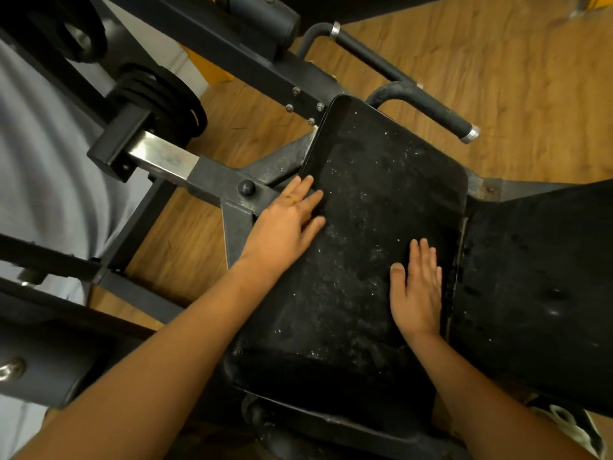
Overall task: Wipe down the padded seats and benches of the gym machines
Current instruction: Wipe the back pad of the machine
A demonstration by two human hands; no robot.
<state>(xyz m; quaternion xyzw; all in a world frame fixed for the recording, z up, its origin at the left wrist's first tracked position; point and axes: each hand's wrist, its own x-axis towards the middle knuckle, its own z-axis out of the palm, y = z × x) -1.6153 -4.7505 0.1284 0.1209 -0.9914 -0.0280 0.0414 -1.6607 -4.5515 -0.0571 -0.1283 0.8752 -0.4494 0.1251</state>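
Both hands flat on dusty seat pad [371, 234] — left hand [285, 224] at edge, right hand [418, 293] near backrest.

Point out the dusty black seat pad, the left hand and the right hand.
seat pad [391, 174]: head view, bare speckled surface near its far end.
left hand [285, 224]: head view, back of the hand.
right hand [418, 293]: head view, back of the hand.

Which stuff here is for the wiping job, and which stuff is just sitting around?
For the job: dusty seat pad, back pad beside it, left hand and right hand, both flat on the seat pad.

Just around: weight plates, handle bar, metal frame, wooden floor.
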